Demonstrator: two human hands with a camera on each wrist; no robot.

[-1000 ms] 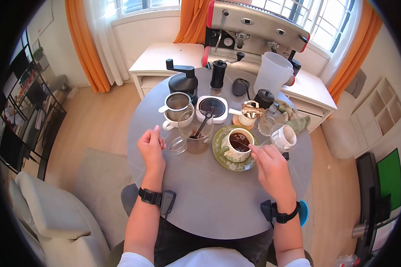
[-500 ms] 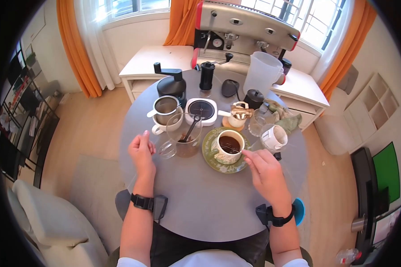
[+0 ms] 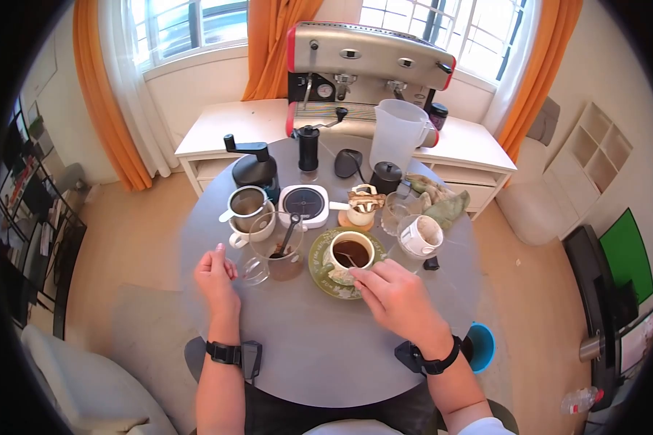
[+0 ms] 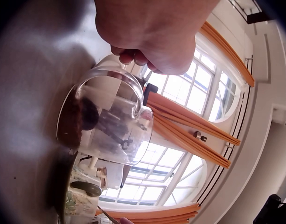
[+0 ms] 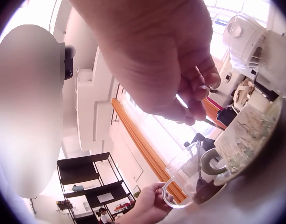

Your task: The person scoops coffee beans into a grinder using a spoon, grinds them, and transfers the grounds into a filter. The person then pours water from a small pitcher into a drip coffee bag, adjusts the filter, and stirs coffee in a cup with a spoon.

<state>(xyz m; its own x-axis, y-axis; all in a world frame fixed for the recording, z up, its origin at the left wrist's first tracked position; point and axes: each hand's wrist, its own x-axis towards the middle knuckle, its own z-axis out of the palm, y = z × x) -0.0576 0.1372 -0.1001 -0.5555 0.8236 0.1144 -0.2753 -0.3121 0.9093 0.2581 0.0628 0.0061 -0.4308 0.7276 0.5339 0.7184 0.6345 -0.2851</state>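
Note:
My right hand [image 3: 403, 301] pinches the thin handle of a metal spoon [image 3: 349, 257] at the near rim of a patterned cup [image 3: 337, 271]. The spoon slants into dark coffee [image 3: 354, 250]; its lower end is hidden in the liquid. Under the cup lies a green patterned saucer [image 3: 319, 283]. To the left, my left hand [image 3: 216, 281] hangs loosely curled, holding nothing. Beside it stands a clear glass mug [image 4: 110, 135] with brown bits at the bottom and a black spoon [image 3: 290, 233] leaning in it.
Behind are a round white scale [image 3: 303, 204], a black hand grinder [image 3: 256, 174], a white cup with a strainer [image 3: 248, 203] and a tall plastic pitcher [image 3: 399, 138]. A white dripper [image 3: 421, 235] sits on glassware at right. An espresso machine [image 3: 370, 61] stands beyond the table.
My right hand has swung left around the cup, bringing the spoon from the right side of the rim to the near side. The head view has shifted; my left hand keeps its loose curl.

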